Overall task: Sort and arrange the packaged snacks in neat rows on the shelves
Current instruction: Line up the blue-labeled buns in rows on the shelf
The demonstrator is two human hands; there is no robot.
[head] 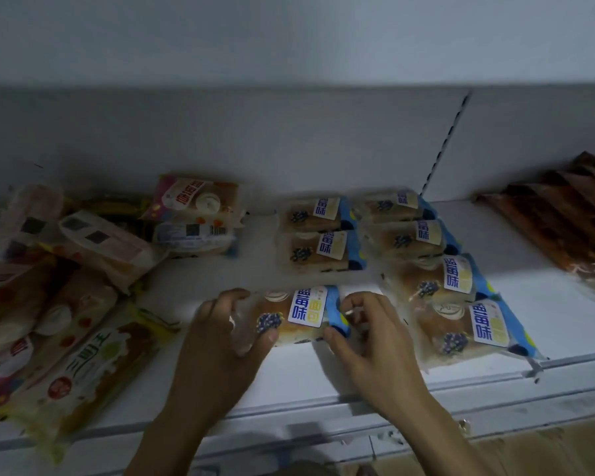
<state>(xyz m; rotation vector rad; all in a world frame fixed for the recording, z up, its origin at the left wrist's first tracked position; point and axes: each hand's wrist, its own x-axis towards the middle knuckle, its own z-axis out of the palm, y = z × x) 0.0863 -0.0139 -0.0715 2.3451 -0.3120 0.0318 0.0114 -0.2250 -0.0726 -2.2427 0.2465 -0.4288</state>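
A blue-labelled blueberry bread pack [298, 316] lies on the white shelf [547, 304], near its front edge. My left hand [227, 334] grips the pack's left end with curled fingers. My right hand [368, 333] pinches its right end. Behind this pack two like packs [318, 235] form a short row running to the back. To the right, a longer row of the same blue packs [440, 269] runs from the back wall to the front edge.
A loose heap of pink, red and yellow bread packs [66, 304] fills the shelf's left part. Two pink packs [196, 214] are stacked at the back. Brown packets [571, 228] lie in a row at the far right. The shelf's front rail [426, 389] runs below my wrists.
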